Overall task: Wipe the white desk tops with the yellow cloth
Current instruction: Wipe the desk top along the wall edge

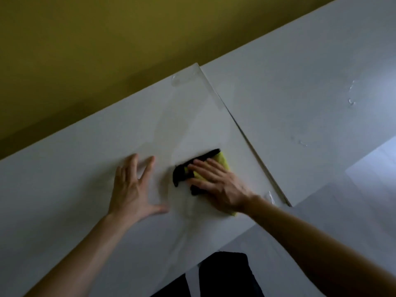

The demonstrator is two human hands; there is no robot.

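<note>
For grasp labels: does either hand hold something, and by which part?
Nothing is gripped. The right hand presses flat on the yellow cloth; the left hand rests flat on the white desk top.

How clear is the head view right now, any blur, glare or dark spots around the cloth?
Head view: dim overall and soft; the left hand is motion-blurred at the thumb; the right hand and yellow cloth are sharper, though the cloth's dark part reads as flat black; a bright patch sits at the frame's right edge; wet streaks glint on the desk top.
</note>
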